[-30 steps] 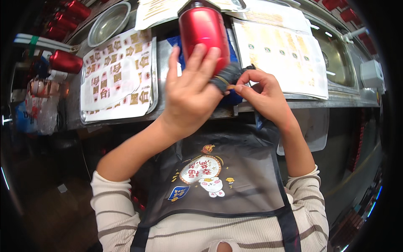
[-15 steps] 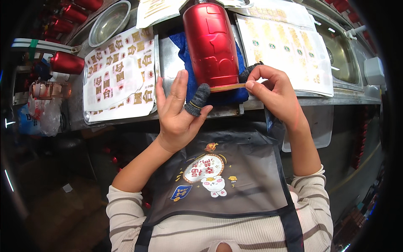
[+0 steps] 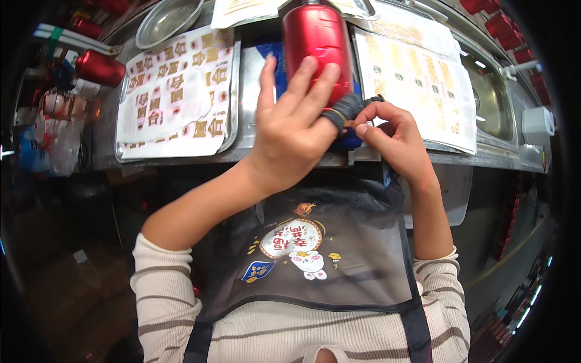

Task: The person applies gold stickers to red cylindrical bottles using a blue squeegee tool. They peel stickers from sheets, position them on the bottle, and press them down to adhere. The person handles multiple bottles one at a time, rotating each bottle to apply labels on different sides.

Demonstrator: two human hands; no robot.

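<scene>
A glossy red bottle (image 3: 316,42) with raised patterns lies on a blue cloth (image 3: 279,78), its base toward me. My left hand (image 3: 290,133) is over the bottle's lower part with its fingers stretched and spread. A grey knit finger cover (image 3: 344,109) on one finger of that hand presses along the bottle's base edge. At the right of the base my right hand (image 3: 396,136) pinches the end of a thin golden-brown strip (image 3: 350,124). A dark finger cover shows on my right hand too. The left hand hides most of the strip and the base.
Left of the bottle, a metal tray (image 3: 232,130) bears a white sheet of gold stickers (image 3: 175,91). More sticker sheets (image 3: 417,85) lie on the right, beside a metal sink (image 3: 493,91). A metal bowl (image 3: 169,24) and another red bottle (image 3: 100,68) stand at the left.
My left hand has moved right and turned across the bottle's lower part, its covered finger sliding along the base edge toward my right hand. The right hand keeps its pinch on the strip.
</scene>
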